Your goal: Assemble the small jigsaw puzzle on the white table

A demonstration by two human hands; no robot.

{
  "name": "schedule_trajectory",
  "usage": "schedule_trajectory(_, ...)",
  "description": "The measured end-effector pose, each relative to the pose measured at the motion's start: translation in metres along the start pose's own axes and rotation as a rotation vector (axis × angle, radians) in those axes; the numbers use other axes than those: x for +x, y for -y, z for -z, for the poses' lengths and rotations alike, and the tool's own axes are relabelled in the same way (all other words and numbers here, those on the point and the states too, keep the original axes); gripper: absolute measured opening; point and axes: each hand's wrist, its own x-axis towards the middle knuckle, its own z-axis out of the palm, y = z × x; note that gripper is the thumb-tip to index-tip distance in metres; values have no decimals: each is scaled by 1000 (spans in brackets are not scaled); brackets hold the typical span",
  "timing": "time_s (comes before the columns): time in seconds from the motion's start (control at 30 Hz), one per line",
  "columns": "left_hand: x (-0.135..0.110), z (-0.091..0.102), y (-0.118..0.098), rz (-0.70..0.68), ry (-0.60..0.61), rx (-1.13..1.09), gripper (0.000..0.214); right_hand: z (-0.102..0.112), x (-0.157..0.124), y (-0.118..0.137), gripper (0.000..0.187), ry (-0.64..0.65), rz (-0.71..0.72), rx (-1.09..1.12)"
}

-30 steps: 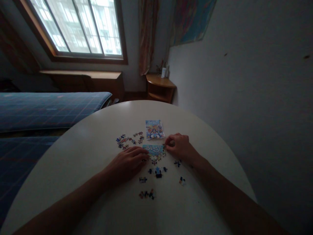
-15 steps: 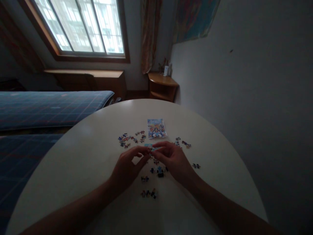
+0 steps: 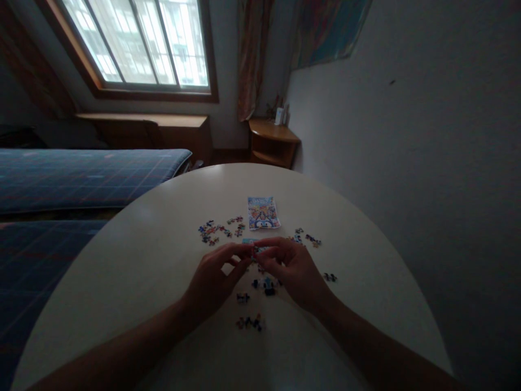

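Over the middle of the white table, my left hand [image 3: 217,274] and my right hand [image 3: 291,269] meet fingertip to fingertip. Both are closed in a pinch on a small jigsaw puzzle piece [image 3: 254,250], mostly covered by the fingers. Whether it is one piece or two joined cannot be made out. Just beneath and beyond the fingers a light blue patch [image 3: 247,240] shows in part. Blue and black puzzle pieces [image 3: 268,286] lie below the hands, partly hidden by my right hand. Closer to me are a small joined piece [image 3: 243,298] and a short row of pieces [image 3: 250,323].
A colourful printed packet [image 3: 263,213] lies beyond my hands on the round table [image 3: 163,228]. Loose puzzle pieces [image 3: 209,232] are scattered left of it, others [image 3: 313,240] to the right. A plaid mattress [image 3: 89,176] stands left, a wall [image 3: 427,152] right.
The fingertips have shifted slightly around the small piece, which is now more covered. The whole view has moved a little; the pieces on the table lie as before.
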Motion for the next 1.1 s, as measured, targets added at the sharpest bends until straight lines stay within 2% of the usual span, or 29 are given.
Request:
schedule_trajectory(0.37,0,2,0,-59,28,30,25,1,-2,7,29,-16,55,-154)
schedule_trajectory(0.53,1,2,1,-87,39,63,25,-1,-3,4,21,-38,110,-203)
schedule_trajectory(0.7,0,3,-1,-82,30,57,25,-1,-2,0,20,-91,162,-193)
schedule_trajectory(0.97,0,3,-3,-88,4,53,22,-1,-3,2,18,-108,215,-248)
schedule_trajectory(1.1,0,4,-3,-134,-17,65,21,-1,-3,3,18,-104,225,-248)
